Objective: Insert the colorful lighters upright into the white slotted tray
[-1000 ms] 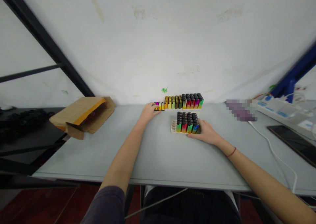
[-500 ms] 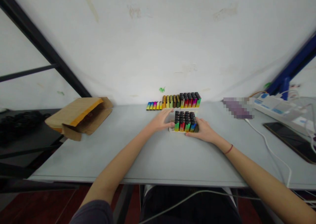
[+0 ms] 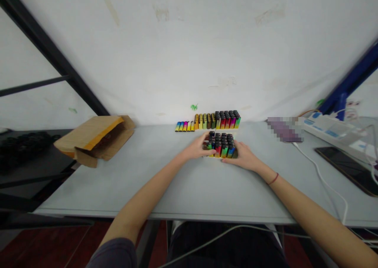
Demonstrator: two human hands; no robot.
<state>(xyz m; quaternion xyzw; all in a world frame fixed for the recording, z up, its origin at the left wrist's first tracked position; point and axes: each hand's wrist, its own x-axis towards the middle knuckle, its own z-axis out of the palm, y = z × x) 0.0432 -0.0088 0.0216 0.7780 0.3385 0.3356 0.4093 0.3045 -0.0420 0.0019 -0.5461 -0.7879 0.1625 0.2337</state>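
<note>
As one looks from 6 o'clock, pale grey flat tabletop (image 3: 201, 189): beneath everything listed.
Open brown paper package (image 3: 91, 130): 10 o'clock.
Block of upright black-topped multicoloured lighters (image 3: 225, 142): 1 o'clock from tabletop centre.
Bare right hand (image 3: 245, 157): half open, clasping the block's 3 o'clock end.
Bare left hand (image 3: 196, 148): half closed, thumb in front, clasping its 9 o'clock end.
Row of five yellow-ended lighters lying flat (image 3: 184, 126): 10 o'clock from the block.

Lighters (image 3: 225, 151): plastic-looking, smooth, slight sheen | tabletop (image 3: 206, 189): smooth, matt | far wall (image 3: 189, 55): matt paint, scuffed | left package (image 3: 91, 132): paper-like, matt, creased | left frame (image 3: 54, 53): metal-like | right phone (image 3: 345, 167): glossy face | far-right power strip (image 3: 339, 138): smooth plastic | near-left sleeve (image 3: 115, 254): matt cloth
</note>
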